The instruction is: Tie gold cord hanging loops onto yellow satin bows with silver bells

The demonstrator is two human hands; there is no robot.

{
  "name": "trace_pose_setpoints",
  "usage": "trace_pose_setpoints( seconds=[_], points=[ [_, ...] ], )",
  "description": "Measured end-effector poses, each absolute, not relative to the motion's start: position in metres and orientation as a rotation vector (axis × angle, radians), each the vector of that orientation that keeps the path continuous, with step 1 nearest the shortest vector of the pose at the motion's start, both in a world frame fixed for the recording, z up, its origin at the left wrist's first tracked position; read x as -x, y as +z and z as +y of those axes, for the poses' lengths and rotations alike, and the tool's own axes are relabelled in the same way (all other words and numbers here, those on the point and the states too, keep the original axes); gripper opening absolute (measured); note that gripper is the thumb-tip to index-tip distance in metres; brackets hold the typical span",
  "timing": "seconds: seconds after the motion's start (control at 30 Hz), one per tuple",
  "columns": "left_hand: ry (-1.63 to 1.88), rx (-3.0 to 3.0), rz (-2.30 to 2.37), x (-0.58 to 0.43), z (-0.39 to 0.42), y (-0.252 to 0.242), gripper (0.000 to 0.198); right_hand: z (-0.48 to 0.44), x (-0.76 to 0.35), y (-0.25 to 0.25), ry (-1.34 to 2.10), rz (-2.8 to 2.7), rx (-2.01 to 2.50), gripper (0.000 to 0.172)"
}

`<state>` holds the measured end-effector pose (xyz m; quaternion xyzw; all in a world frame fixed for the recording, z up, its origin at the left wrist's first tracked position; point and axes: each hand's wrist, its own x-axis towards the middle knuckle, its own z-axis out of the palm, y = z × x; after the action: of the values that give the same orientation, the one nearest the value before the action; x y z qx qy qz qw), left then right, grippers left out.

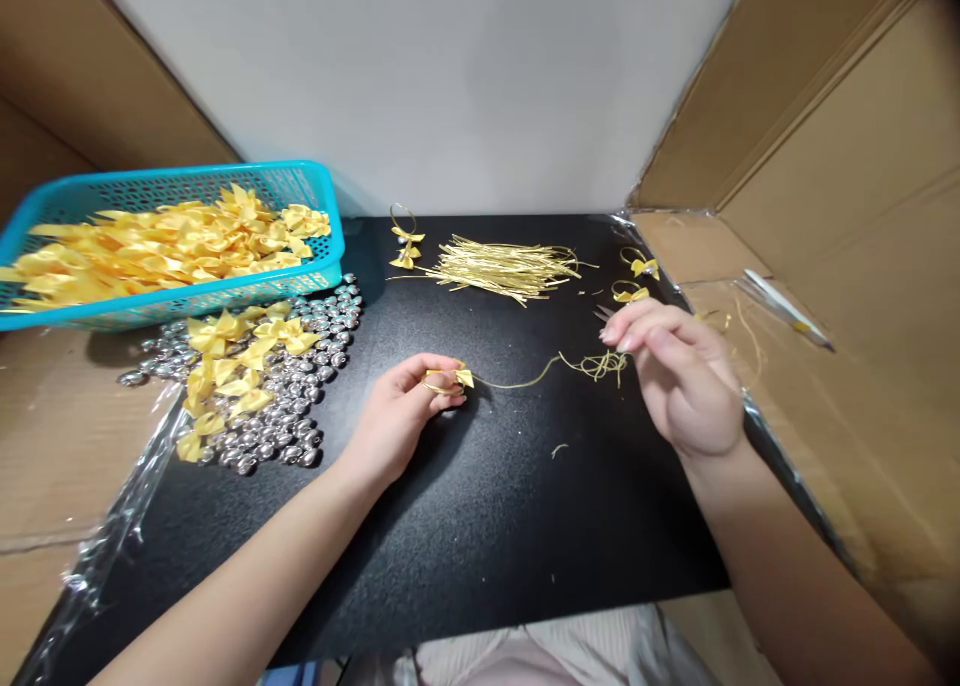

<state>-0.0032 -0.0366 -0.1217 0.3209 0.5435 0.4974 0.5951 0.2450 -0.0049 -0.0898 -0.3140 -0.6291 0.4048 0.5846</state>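
Observation:
My left hand [401, 406] pinches a yellow ribbon bow [464, 377] with a gold cord loop. From the bow a loose cord tail [525, 384] runs right across the black table to a tangle of cord scraps [600, 366]. Above and right of that tangle is my right hand [679, 376], palm turned partly toward me. Its fingers are loosely bent and apart, and nothing shows between them. Pointed metal blade tips [603, 313] stick out just behind those fingertips; the rest of that tool is hidden by the hand.
A turquoise basket [334, 226] of yellow ribbon flowers stands at left. Silver beads [292, 431] and several loose flowers [251, 351] lie before it. Cut gold cords [510, 268] lie at the back, between bows with loops [406, 251] [643, 266]. A white pointed tool [784, 306] rests on cardboard at right.

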Motion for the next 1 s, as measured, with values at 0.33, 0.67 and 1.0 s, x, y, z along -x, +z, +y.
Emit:
trace_pose_setpoints(
  seconds=[0.33,0.67,1.0],
  points=[
    [1.119,-0.918,1.266,0.001,-0.043,-0.114,0.020,-0.016,-0.220,-0.103,1.596,-1.439,1.021,0.026],
    [1.374,-0.949,1.152,0.001,-0.051,-0.081,0.030,-0.037,-0.170,-0.113,2.363,-0.701,0.489,0.047],
    [1.539,-0.874,1.032,0.002,-0.008,-0.044,0.038,0.034,-0.164,-0.041,1.857,-0.629,0.379,0.017]
  ],
)
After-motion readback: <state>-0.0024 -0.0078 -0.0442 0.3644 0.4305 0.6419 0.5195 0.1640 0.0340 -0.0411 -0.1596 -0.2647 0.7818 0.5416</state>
